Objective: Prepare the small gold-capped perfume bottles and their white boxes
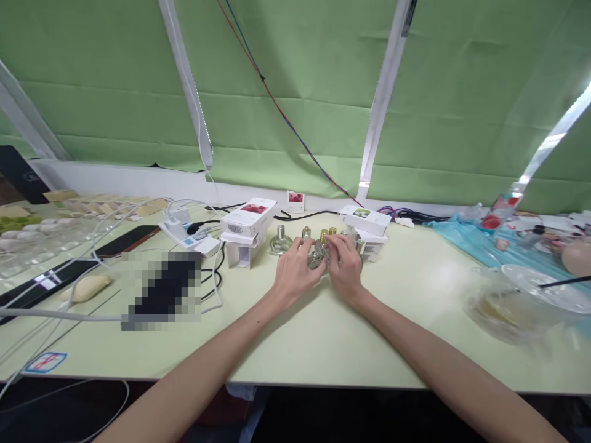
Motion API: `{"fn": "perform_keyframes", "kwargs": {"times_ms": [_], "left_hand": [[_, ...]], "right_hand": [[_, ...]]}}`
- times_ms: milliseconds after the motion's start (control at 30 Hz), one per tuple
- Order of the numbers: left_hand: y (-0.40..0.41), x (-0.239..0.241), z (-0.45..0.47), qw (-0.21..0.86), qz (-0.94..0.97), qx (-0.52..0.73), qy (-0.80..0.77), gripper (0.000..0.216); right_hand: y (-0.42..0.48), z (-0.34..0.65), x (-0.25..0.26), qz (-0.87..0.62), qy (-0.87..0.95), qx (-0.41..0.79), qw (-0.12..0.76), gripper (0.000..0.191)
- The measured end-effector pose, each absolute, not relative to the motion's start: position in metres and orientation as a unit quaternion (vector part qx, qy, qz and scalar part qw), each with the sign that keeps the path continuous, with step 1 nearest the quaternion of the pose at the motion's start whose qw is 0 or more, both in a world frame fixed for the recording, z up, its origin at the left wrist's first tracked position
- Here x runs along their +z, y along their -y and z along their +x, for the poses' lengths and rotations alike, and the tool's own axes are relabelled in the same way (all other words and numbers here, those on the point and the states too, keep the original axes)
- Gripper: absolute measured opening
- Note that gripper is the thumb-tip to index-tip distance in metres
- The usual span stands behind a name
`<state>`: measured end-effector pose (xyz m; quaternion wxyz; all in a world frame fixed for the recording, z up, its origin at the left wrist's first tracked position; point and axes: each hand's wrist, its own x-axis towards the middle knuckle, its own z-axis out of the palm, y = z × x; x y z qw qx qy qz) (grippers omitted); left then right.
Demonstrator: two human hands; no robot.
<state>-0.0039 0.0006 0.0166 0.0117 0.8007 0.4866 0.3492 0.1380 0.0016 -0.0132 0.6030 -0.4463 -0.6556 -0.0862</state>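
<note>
Small clear glass perfume bottles with silver and gold necks stand close together near the middle of the table. My left hand [295,266] curls around a perfume bottle [314,257] in front of the group, its fingers partly hiding the glass. From the other side my right hand [344,266] closes in with bent fingers at the same cluster, gripping a bottle there. Gold necks [332,231] show just behind the fingertips. One round bottle [281,241] with a silver neck stands apart, left of my left hand. How many bottles my fingers touch is hidden.
White boxes with a red picture [252,215] are stacked at left; a white box with a green picture [364,218] lies atop another at right. A power strip [187,234] with cables, a phone [127,240] and a lidded plastic cup [508,307] flank the work area.
</note>
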Motion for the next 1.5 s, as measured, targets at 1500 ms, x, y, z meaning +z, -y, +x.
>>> {"fn": "perform_keyframes", "kwargs": {"times_ms": [1500], "left_hand": [[-0.023, -0.006, -0.011, 0.143, 0.876, 0.280, -0.366, 0.025]], "right_hand": [[-0.006, 0.146, -0.011, -0.404, 0.662, -0.101, 0.623, 0.016]]}}
